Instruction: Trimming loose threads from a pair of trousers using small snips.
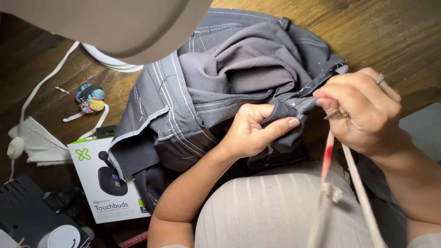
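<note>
The left hand (pixel 255 131) is pinching a fold of the grey garment (pixel 220 82) between thumb and curled fingers, clenched on the cloth; the right hand (pixel 363 108) is gripping a small metal tool (pixel 334 115) against the garment's seam edge, fingers closed around it; the tool's kind is not discernible. The garment, with white stitching, is lying bunched on the wooden table (pixel 390 32) and hanging over the person's lap. A pale cord (pixel 360 193) is dangling below the right hand. A white product box (pixel 108 183) is lying left of the garment; a multicoloured pincushion (pixel 90 97) is sitting further back.
</note>
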